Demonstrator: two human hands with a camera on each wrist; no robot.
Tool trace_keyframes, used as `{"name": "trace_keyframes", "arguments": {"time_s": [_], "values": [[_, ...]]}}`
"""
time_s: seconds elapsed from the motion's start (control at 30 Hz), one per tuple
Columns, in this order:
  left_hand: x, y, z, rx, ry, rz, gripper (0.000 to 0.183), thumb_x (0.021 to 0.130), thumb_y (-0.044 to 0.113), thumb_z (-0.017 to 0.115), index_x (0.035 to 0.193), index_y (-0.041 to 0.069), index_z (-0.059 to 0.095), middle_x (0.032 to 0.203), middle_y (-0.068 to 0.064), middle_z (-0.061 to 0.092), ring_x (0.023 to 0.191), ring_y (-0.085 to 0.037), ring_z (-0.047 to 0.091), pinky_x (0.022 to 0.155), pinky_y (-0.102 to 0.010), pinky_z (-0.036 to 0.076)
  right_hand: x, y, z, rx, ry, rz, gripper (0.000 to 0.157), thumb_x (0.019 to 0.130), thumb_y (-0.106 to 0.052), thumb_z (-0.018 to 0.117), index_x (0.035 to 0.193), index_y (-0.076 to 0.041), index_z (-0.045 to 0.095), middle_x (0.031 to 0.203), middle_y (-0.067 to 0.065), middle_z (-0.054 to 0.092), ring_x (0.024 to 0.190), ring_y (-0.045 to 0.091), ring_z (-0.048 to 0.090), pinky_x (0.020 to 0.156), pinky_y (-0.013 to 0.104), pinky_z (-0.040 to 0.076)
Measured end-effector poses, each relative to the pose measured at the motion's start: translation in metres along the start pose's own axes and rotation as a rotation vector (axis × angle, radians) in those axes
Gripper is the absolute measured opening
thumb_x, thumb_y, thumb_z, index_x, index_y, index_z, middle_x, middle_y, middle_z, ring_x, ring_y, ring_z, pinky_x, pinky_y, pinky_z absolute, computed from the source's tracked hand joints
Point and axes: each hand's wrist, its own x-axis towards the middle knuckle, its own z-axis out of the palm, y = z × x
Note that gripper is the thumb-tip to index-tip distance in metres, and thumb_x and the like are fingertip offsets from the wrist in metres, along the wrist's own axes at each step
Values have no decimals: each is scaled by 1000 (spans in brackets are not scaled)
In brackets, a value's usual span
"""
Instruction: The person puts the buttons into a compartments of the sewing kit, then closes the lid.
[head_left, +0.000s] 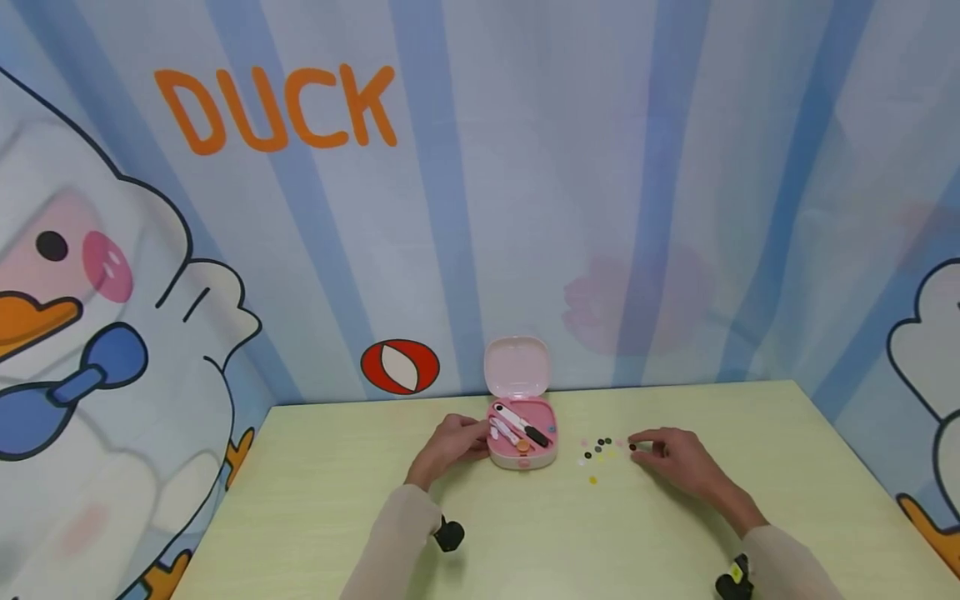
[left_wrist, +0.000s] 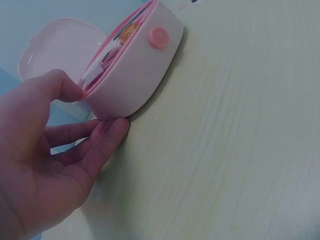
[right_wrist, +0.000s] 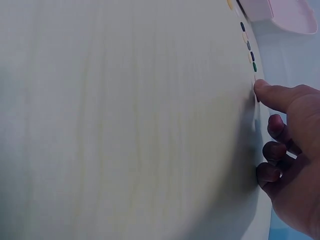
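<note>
A small pink sewing kit case (head_left: 522, 460) stands on the table with its lid (head_left: 517, 367) raised. Inside lie a white tool with a black end (head_left: 522, 423), an orange round piece (head_left: 522, 446) and other small items. My left hand (head_left: 452, 443) grips the case's left side, thumb at the rim and the other fingers low against the wall, as the left wrist view (left_wrist: 55, 135) shows. To the right, my right hand (head_left: 678, 457) has thumb and forefinger at a small dark button (head_left: 632, 447), which sits between their tips. In the right wrist view the thumb partly hides the button.
Several small buttons (head_left: 598, 450), black, yellow, pink and white, lie scattered between the case and my right hand. One yellow button (head_left: 593, 480) is nearer the front. Behind the pale wood-grain table (head_left: 585, 550) hangs a blue striped curtain (head_left: 510, 183) with duck drawings.
</note>
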Motion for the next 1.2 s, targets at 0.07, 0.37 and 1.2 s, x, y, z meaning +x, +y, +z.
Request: {"name": "trace_keyframes", "arguments": {"time_s": [0.07,0.37,1.2], "values": [[0,0,0,-3,-1,0,50,102,32,66,132,-8,60,107,-13,70,94,-21,70,90,-34,60,1,0,1,-5,4,-11,24,96,-15,75,116,-2,77,74,-8,58,63,6,44,60,27,38],[0,0,-1,4,3,1,52,102,32,67,133,-8,59,108,-13,70,95,-22,70,91,-35,60,2,2,3,-25,25,-3,12,95,-15,75,106,-10,80,77,-10,61,63,5,47,60,28,40],[-2,2,-1,-5,-2,1,50,103,30,65,133,-9,58,109,-14,70,95,-23,71,91,-35,60,7,-3,-1,-5,-6,54,8,94,-19,77,91,-12,78,68,-7,56,60,10,44,59,27,37]]}}
